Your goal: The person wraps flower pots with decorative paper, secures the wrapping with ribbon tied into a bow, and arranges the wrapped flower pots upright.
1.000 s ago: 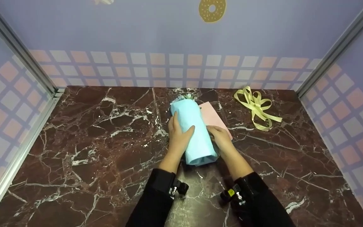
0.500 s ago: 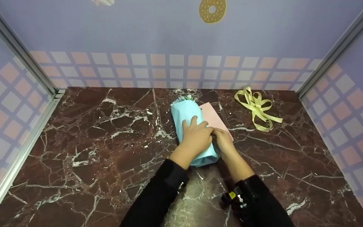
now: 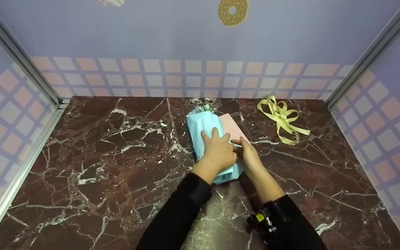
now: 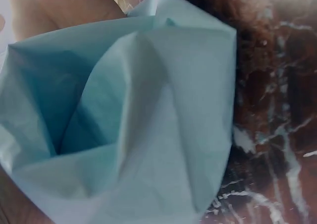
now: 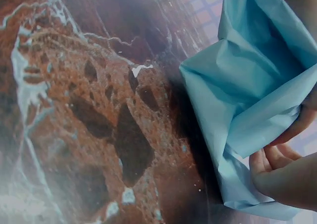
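A bundle wrapped in light-blue paper (image 3: 205, 122) lies tilted on the marble-look table, with small pale flowers and green leaves (image 3: 206, 108) showing at its far end. Across the wrap lies my left hand (image 3: 218, 152), its fingers spread and pressing on the paper. Close against it on the right side is my right hand (image 3: 250, 154), with thumb and fingertips at a paper edge. In the right wrist view, the right fingers (image 5: 277, 174) pinch a fold below the wrap's open near end. The left wrist view shows creased blue paper (image 4: 163, 125) covering most of the left hand.
Partly under the bundle, a pink sheet (image 3: 233, 126) sticks out to the right. A loosely looped yellow ribbon (image 3: 283, 119) lies at the far right. Purple panels with a checked border (image 3: 172, 74) enclose the table (image 3: 116, 173) at the back and sides.
My left hand has shifted from the bundle's left side to the top of it, beside the right hand. The right fingers have moved slightly at the paper edge, and the wrap looks flatter.
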`<state>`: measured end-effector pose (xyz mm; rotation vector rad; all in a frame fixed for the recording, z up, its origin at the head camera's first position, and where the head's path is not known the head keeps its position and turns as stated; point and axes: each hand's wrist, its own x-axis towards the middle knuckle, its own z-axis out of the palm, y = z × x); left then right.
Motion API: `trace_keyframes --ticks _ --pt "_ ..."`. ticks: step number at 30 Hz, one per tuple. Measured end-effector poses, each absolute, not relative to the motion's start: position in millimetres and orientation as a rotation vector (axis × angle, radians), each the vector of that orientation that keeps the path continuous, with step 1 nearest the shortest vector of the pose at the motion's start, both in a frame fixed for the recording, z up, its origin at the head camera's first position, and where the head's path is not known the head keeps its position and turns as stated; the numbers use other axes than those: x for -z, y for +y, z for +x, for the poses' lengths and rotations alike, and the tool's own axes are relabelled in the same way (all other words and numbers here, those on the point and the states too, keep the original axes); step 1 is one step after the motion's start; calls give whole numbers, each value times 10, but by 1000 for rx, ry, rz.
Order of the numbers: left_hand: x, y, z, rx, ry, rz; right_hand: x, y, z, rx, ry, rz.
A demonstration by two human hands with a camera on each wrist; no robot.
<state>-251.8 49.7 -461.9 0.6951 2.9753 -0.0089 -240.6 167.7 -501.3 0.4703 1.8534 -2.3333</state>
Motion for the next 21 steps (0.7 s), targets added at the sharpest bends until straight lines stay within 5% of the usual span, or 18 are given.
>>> trace_keyframes --ticks 15,21 --pt "4608 518 -2518 163 2922 659 4951 1869 -2278 2328 2018 341" --pt "4597 520 -2513 178 2916 673 4990 1923 -2204 2413 2350 541"
